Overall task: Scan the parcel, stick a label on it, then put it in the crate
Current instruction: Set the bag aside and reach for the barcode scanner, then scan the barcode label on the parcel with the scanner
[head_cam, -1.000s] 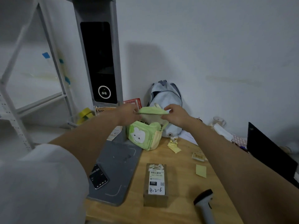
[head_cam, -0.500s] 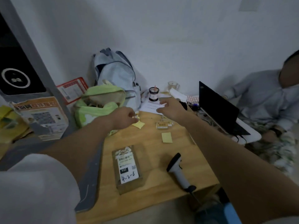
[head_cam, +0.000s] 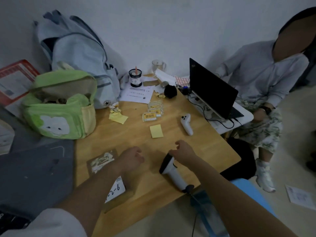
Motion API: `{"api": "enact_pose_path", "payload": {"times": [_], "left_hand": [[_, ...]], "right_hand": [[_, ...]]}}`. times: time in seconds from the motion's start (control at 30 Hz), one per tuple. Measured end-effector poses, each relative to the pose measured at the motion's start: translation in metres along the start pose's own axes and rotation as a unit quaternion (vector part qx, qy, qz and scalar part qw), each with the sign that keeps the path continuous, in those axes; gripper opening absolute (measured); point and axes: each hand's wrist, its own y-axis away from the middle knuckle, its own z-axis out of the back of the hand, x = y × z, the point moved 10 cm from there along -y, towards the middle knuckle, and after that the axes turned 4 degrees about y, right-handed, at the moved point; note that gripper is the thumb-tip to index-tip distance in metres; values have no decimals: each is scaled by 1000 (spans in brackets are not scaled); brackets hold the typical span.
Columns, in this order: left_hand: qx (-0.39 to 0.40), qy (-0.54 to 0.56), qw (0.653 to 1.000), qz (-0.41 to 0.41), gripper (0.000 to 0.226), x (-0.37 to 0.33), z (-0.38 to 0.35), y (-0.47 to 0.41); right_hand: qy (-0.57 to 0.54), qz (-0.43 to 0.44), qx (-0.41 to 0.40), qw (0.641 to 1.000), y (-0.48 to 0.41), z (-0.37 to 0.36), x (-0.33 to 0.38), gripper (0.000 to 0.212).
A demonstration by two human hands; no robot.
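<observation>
The parcel (head_cam: 102, 162) is a flat brown box with a white handwritten label, lying near the table's front edge. My left forearm hides much of it. My left hand (head_cam: 131, 158) hovers just right of the parcel's far end in a loose fist, with nothing visible in it. The white barcode scanner (head_cam: 172, 174) with a black head lies to the right. My right hand (head_cam: 183, 151) sits over the scanner's head, fingers curved and apart, not wrapped around it. A pile of yellow labels (head_cam: 152, 113) lies farther back. No crate is clearly in view.
A green bag (head_cam: 59, 115) and a pale backpack (head_cam: 80, 53) stand at the back left. A yellow sticky note (head_cam: 156, 131), a white controller (head_cam: 186, 124) and a laptop (head_cam: 212, 89) are at right. A person (head_cam: 261, 79) sits beyond. A grey stand base (head_cam: 34, 171) lies left.
The view swung down and right. Both hands came back from the green bag and far table to the front edge. The right hand now sits over the scanner, the left beside the parcel.
</observation>
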Motion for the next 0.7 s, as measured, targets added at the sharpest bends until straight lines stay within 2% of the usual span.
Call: {"api": "enact_pose_path", "payload": {"times": [0.07,0.17,0.23,0.33,0.4,0.43,0.53,0.7], "left_hand": [[42,19,999,-2,42,9,-31,-10],[82,25,996,9,9,26,-70,-23],[102,18,994,17,12,34,-92,-30],[127,27,991,13,5,35,-111,-36],[137,33,990,22,28,38,-117,-40],[138,37,989,21,33,40,-120,-43],[141,30,990,1,10,42,-126,-47],[152,61,986,-12,17,38,-133,-47]], "right_hand": [[2,-40,10,999,-6,-17,-33,67],[23,-89,32,995,-13,-39,-73,62],[30,-104,30,994,-17,-48,-89,64],[46,-92,23,994,-24,-60,-99,64],[54,-73,29,995,-26,-69,-98,67],[54,-66,32,996,-27,-72,-96,67],[64,-47,35,996,-29,-80,-94,57],[89,-24,21,996,-27,-83,-92,53]]}}
